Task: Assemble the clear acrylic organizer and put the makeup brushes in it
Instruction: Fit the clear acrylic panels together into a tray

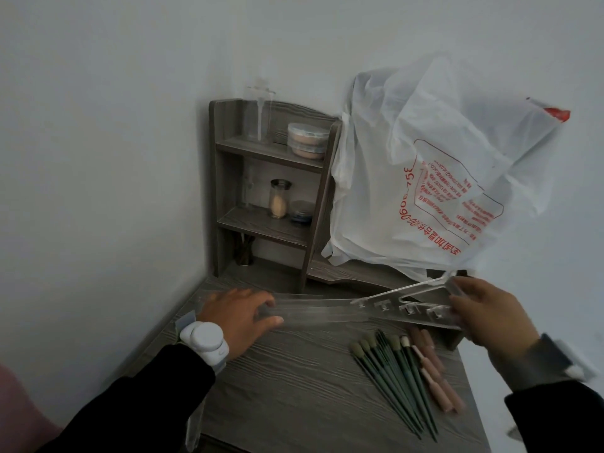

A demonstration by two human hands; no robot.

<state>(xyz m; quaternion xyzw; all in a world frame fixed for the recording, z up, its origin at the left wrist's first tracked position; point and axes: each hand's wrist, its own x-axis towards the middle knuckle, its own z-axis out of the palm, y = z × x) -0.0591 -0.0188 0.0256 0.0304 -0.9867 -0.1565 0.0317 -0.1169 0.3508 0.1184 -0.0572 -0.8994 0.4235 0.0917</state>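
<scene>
A white plastic bag (425, 178) with red print slumps against the wall at the back right of a grey wood-grain worktop (294, 387), beside a small dark shelf unit (271, 191) that holds jars and a clear pump bottle. Across the middle of the worktop lie the clear acrylic panels (327, 310) of the unassembled organizer, a long flat strip running left to right. Its right end carries a row of small tabs, and a triangular clear piece (425, 294) rises from it at an angle.

The left hand (238, 317), a white band on its wrist, lies spread over the left end of the strip, fingers loosely curled on the acrylic rather than clamped; its grip looks like a light steadying press. The right hand (487, 313) has its grip closed on the right end of the tabbed panel, thumb and fingers pinching the edge.

The makeup brushes (402, 374), green-handled ones fanned beside a few pink ones, wait on the worktop just in front of the panels, near the right hand and not yet stowed.

The step in hand appears to be sorting and lining up the pieces. It would go best with the long strip kept flat and pinned, tabs matched to their slots before any pressure, and the panels kept from sweeping into the brushes.
</scene>
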